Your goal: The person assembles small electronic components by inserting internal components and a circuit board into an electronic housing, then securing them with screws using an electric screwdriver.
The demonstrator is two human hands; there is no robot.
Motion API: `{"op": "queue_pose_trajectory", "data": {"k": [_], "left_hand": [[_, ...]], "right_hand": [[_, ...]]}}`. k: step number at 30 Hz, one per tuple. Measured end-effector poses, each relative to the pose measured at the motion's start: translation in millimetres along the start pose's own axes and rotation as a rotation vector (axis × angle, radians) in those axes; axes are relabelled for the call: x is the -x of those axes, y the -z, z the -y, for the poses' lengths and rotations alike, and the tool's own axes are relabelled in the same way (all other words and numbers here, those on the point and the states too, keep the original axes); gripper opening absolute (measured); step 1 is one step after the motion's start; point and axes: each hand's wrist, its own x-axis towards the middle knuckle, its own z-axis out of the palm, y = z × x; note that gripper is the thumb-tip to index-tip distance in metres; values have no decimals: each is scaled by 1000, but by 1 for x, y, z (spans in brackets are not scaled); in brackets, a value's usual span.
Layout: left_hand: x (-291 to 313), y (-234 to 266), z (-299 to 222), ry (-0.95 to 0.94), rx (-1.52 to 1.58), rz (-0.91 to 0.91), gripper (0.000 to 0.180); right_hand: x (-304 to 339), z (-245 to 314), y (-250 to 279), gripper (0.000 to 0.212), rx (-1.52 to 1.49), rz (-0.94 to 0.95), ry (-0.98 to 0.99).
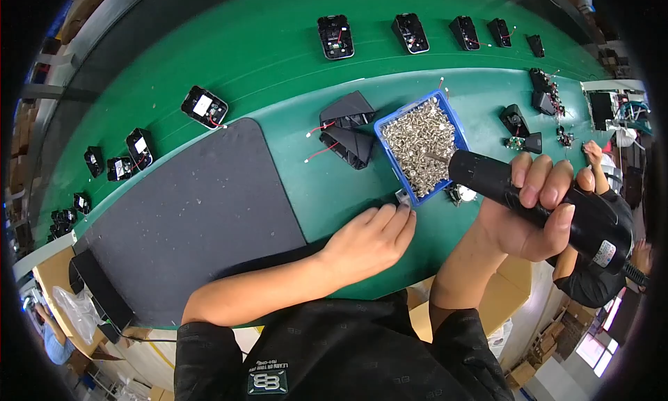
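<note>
My right hand point(539, 206) is wrapped round a black electric screwdriver point(490, 178), held nearly level over the bench. Its bit points left, over a blue bin point(395, 159) full of silver screws point(419, 142). At the bin's near left corner is my left hand point(369, 241), its fingers drawn together at a small pale piece point(402, 196) that I cannot make out. Two black plastic housings point(348, 112) with red wires lie just left of the bin. A small part with a white face point(460, 193) shows beneath the screwdriver.
A dark grey mat point(202, 213) covers the bench's left part. Beyond it, a green conveyor belt point(278, 46) carries several black housings point(336, 37). More housings and circuit boards point(518, 143) lie at the right, where a co-worker's hand point(593, 153) shows. Cardboard boxes stand below the bench.
</note>
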Motion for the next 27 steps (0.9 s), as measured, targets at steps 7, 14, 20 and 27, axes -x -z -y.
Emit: {"op": "queue_pose_trajectory", "data": {"k": [7,14,20,27], "left_hand": [[2,-3,7,28,-90,-72,42],[2,-3,19,34,128,-92,24],[-7,4,15,284,236,-23,25],[0,13,26,245,393,12,23]], "right_hand": [[1,-7,-1,46,63,-33,-25],[0,-6,3,46,31,-52,-10],[2,-6,5,45,40,-47,-14],[0,-4,-2,36,13,3,-24]]}}
